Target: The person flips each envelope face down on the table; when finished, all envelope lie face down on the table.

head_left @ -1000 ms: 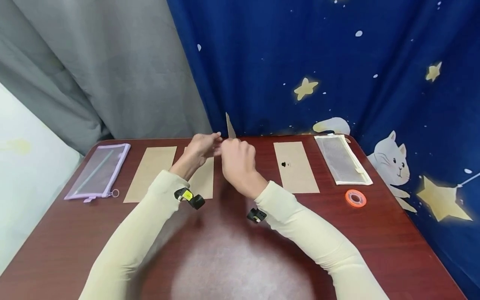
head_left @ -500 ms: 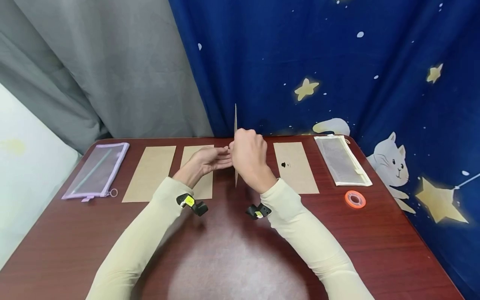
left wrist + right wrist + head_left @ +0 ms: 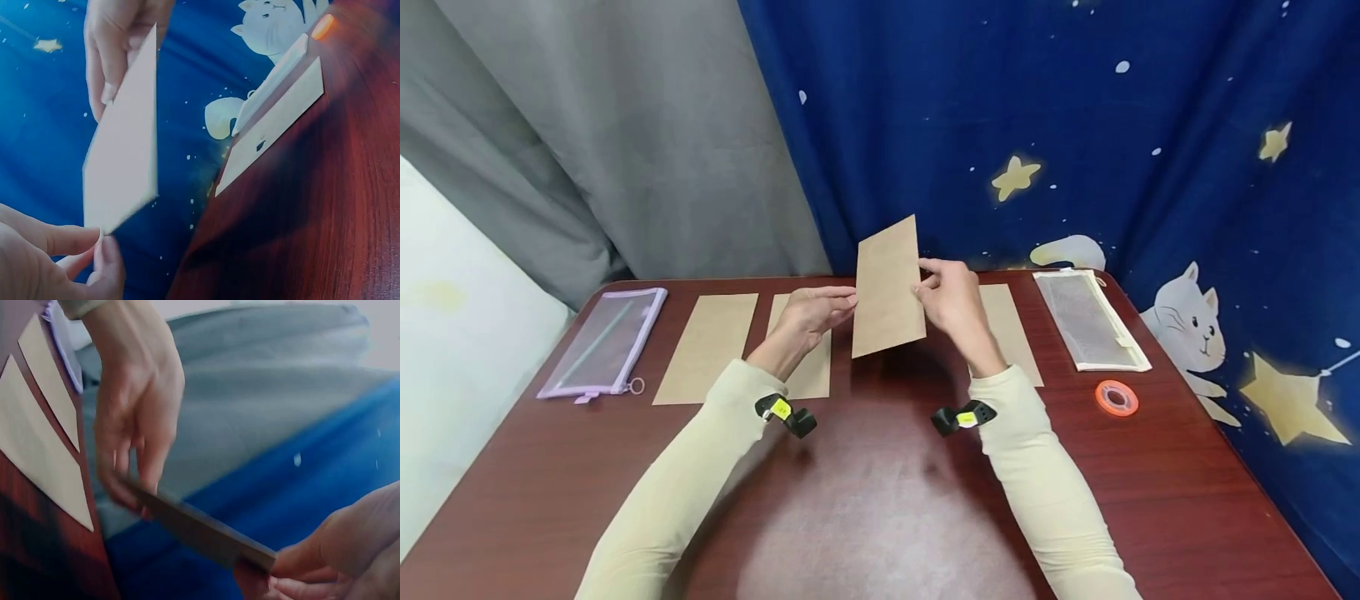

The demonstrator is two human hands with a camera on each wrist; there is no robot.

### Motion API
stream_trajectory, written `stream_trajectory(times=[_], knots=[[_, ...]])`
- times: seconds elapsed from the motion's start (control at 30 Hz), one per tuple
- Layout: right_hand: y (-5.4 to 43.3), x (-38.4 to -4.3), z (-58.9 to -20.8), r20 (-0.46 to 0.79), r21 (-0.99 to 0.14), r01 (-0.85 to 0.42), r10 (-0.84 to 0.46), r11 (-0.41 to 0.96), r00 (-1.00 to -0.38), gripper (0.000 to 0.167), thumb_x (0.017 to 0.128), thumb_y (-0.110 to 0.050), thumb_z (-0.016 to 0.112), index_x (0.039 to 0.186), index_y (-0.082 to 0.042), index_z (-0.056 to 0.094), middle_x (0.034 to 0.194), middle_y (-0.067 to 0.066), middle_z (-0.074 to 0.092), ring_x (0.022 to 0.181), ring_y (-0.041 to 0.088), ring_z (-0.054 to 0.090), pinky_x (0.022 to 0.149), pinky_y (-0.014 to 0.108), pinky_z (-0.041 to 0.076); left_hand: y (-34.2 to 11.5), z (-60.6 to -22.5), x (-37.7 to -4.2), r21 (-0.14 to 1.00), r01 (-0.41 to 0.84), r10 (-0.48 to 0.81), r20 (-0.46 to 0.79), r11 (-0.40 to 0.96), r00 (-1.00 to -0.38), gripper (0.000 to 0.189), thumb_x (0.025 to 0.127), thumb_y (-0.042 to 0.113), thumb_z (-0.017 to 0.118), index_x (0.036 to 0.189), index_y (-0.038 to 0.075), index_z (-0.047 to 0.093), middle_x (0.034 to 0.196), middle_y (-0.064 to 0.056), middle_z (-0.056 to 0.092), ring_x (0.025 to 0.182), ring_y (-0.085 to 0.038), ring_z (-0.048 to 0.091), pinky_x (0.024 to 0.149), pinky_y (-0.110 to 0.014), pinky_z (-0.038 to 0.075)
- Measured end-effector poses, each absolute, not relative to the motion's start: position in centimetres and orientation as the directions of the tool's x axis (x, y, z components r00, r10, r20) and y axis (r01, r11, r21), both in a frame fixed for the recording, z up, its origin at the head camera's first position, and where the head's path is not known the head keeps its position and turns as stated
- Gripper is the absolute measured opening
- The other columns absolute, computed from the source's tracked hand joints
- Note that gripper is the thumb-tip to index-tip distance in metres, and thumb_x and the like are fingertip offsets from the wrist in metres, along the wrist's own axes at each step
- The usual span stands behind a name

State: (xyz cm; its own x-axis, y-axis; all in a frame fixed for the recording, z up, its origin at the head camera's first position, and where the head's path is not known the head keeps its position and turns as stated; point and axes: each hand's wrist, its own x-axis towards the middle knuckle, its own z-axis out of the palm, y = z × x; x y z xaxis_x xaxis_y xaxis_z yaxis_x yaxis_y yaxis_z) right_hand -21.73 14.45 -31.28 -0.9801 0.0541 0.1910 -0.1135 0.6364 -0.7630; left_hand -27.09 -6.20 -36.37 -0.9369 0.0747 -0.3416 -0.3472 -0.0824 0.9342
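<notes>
Both hands hold a thin brown kraft-paper rectangle (image 3: 889, 287) raised above the far part of the table; whether it is one sheet or a booklet I cannot tell. My left hand (image 3: 808, 318) pinches its left edge, thumb and fingertips meeting at a corner in the left wrist view. My right hand (image 3: 953, 304) grips the right edge between thumb and fingers. Similar brown rectangles lie flat: one at the left (image 3: 707, 350), one (image 3: 808, 367) partly behind my left hand, one (image 3: 1011, 333) partly hidden by my right hand. The last bears a small black print (image 3: 260, 144).
A purple-edged mesh zip pouch (image 3: 602, 343) lies far left, a pale strip showing through it. A cream-edged mesh pouch (image 3: 1090, 321) is at far right, with an orange ring-shaped roll (image 3: 1116, 398) nearer. Curtains (image 3: 940, 125) hang behind the dark red table (image 3: 880, 500).
The brown rectangle, edge-on before, now turns its broad face toward the head camera. My right hand has shifted right to its right edge; the left holds the opposite edge.
</notes>
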Motion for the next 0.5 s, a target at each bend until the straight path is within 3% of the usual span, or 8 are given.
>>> stream_trajectory(times=[0.13, 0.27, 0.37, 0.5], knots=[[16.2, -22.6, -32.8, 0.072, -0.906, -0.017, 0.112, 0.424, -0.991, 0.036, 0.093, -0.008, 0.07, 0.129, -0.006, 0.069, 0.114, 0.018, 0.075, 0.102, 0.027, 0.072, 0.099, 0.04, 0.056, -5.8, -36.4, -26.8, 0.956, -0.293, 0.021, -0.292, -0.029, -0.956, 0.037, 0.09, 0.003, 0.074, 0.127, 0.005, 0.07, 0.108, 0.0, 0.072, 0.085, -0.001, 0.067, 0.1, -0.028, 0.054], [16.8, -23.5, -35.1, 0.024, -0.952, 0.047, 0.226, 0.304, -0.974, 0.022, 0.091, -0.01, 0.074, 0.112, -0.004, 0.078, 0.116, 0.016, 0.075, 0.087, 0.017, 0.074, 0.091, 0.037, 0.06, -5.3, -37.1, -26.5, 0.967, -0.253, 0.002, -0.253, 0.02, -0.967, 0.033, 0.089, 0.004, 0.075, 0.122, 0.003, 0.072, 0.118, -0.009, 0.072, 0.08, -0.003, 0.067, 0.102, -0.036, 0.054], [16.7, -24.0, -37.1, 0.034, -0.939, 0.065, 0.279, 0.338, -0.96, 0.014, 0.089, -0.008, 0.076, 0.1, -0.002, 0.08, 0.107, 0.016, 0.077, 0.079, 0.021, 0.076, 0.081, 0.037, 0.063, -5.1, -38.0, -26.3, 0.974, -0.212, -0.008, -0.212, 0.083, -0.977, 0.029, 0.089, 0.001, 0.074, 0.118, -0.001, 0.073, 0.128, -0.016, 0.067, 0.082, -0.009, 0.071, 0.098, -0.038, 0.057], [16.4, -24.4, -39.3, 0.043, -0.883, 0.09, 0.271, 0.461, -0.961, 0.009, 0.087, -0.005, 0.074, 0.091, -0.003, 0.081, 0.095, 0.015, 0.078, 0.082, 0.028, 0.077, 0.071, 0.028, 0.062, -5.0, -39.5, -26.2, 0.944, -0.127, -0.035, -0.123, 0.304, -0.992, 0.02, 0.088, 0.005, 0.075, 0.107, 0.001, 0.077, 0.123, -0.016, 0.07, 0.1, -0.018, 0.07, 0.091, -0.035, 0.059]])
